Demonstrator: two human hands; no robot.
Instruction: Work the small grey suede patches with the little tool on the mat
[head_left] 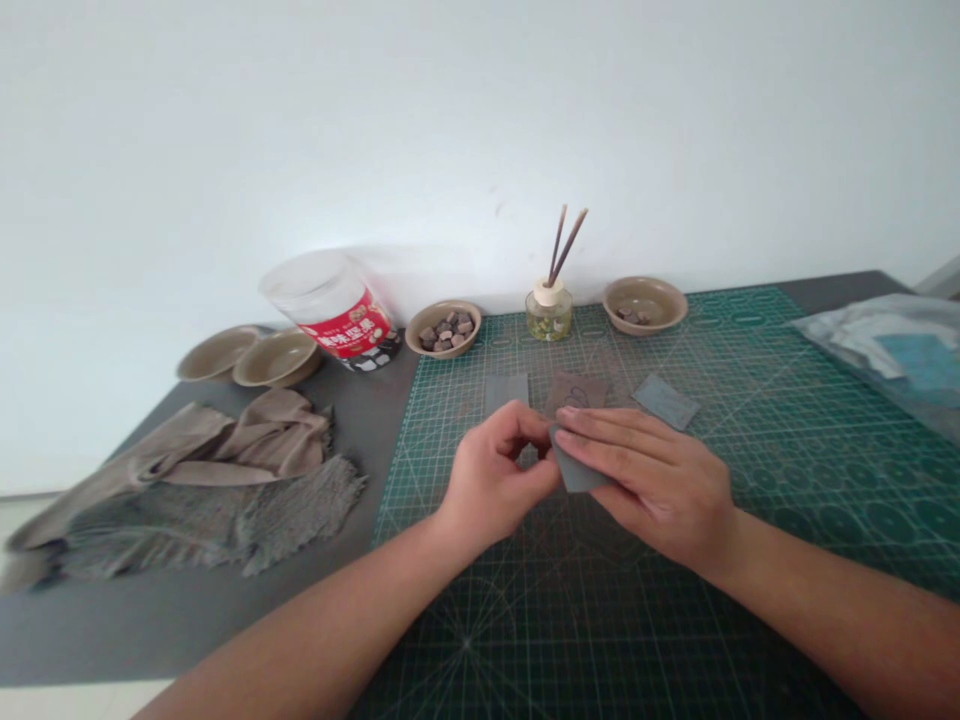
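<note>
Above the green cutting mat (465, 600), my two hands meet at a small grey sheet (576, 474). My right hand (660, 480) is wrapped over the sheet, its fingers pressed together along the top and the thumb beneath. My left hand (502, 475) is closed in a pinch at the sheet's left edge; what lies between its fingertips is too small to make out. Just beyond the hands lie a light grey piece (507, 390), a brown piece (592, 390) with dark marks, and a blue-grey piece (667, 400).
At the back stand a bowl of small stones (412, 345), a reed diffuser (549, 312) and a bowl with a few pieces (675, 312). Left are a tilted plastic jar (349, 325), two bowls (277, 360) and a crumpled cloth (225, 480). A plastic bag (900, 350) lies right.
</note>
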